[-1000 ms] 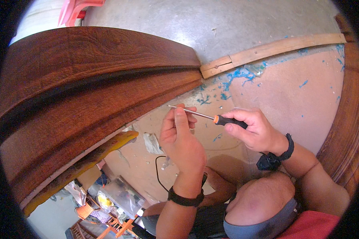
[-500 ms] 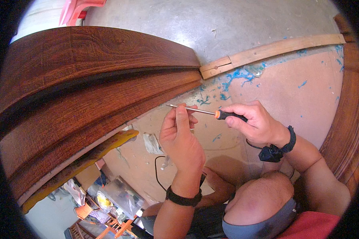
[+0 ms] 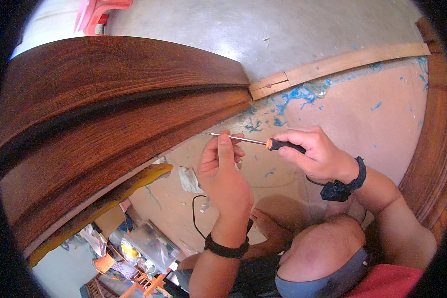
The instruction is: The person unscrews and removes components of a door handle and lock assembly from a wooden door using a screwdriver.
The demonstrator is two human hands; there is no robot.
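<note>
My right hand [image 3: 315, 153] is closed round the black and orange handle of a screwdriver [image 3: 253, 141]. The metal shaft points left and slightly up. Near its tip, my left hand [image 3: 224, 169] pinches the shaft between thumb and fingers, with the tip just poking out past them. Both hands are above the tan floor, close to the lower edge of a dark brown wooden frame [image 3: 119, 109]. Black bands circle both wrists, and a small black device [image 3: 335, 190] hangs by the right one.
A light wooden strip [image 3: 352, 61] runs from the frame's end to another brown wooden frame [image 3: 432, 139] at right. Blue scraps [image 3: 300, 94] litter the floor beside it. A pink plastic chair [image 3: 97, 15] stands at far left. At lower left are a clear box [image 3: 156, 246] and clutter.
Both hands and the screwdriver have shifted very slightly left and down. The grip of each hand looks the same.
</note>
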